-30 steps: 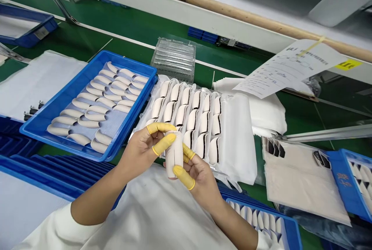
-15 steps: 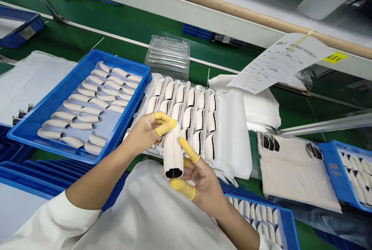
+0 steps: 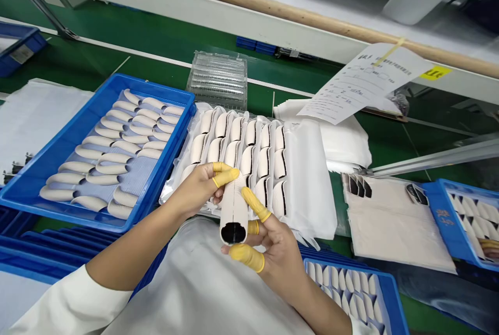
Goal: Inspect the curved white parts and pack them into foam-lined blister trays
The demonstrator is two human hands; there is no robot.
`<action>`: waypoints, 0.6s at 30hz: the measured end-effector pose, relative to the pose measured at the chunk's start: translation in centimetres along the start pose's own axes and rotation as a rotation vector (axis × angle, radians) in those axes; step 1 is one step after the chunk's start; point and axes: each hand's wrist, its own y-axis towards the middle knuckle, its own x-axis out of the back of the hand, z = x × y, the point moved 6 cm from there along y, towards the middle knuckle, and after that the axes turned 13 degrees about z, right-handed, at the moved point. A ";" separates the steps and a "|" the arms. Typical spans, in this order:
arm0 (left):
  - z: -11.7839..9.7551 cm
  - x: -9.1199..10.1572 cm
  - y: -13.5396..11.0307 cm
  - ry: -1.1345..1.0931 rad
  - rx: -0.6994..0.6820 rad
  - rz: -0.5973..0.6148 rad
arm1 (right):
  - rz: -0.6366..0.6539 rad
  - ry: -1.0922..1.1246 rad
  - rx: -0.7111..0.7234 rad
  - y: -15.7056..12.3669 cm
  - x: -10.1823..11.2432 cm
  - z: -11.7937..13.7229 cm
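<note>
Shell (image 3: 234,205) held right of blue bin (image 3: 78,215)

Writing on the paper (image 3: 362,83) is too blurred to read. The shell is grasped by left hand (image 3: 200,187) and right hand (image 3: 278,249), long axis running fore-and-aft, open end pointed towards the wearer (image 3: 218,283).

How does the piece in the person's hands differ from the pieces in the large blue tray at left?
The held piece turns its dark, open end toward the camera; the tray pieces mostly show curved sides.
The held piece is in the left hand and right hand; the tray pieces lie in the blue tray.
The held piece shows a thin dark lengthwise line; the tray pieces show none clearly.
Both are cream outside.
</note>
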 end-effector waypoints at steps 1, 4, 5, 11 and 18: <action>-0.2 -0.1 0.0 -0.002 -0.010 0.005 | 0.007 -0.014 0.006 0.0 0.0 0.1; -0.6 -0.2 -0.1 -0.004 -0.035 0.017 | 0.050 -0.017 0.025 0.2 -0.2 0.3; -0.6 -0.2 -0.1 -0.007 -0.033 0.017 | 0.052 -0.011 0.031 0.3 -0.2 0.3; 0.1 0.1 0.8 -0.027 0.053 0.011 | -0.026 -0.002 -0.025 0.6 0.5 0.0; 0.9 0.2 1.2 -0.051 0.087 0.012 | -0.061 -0.020 -0.072 0.8 0.8 0.0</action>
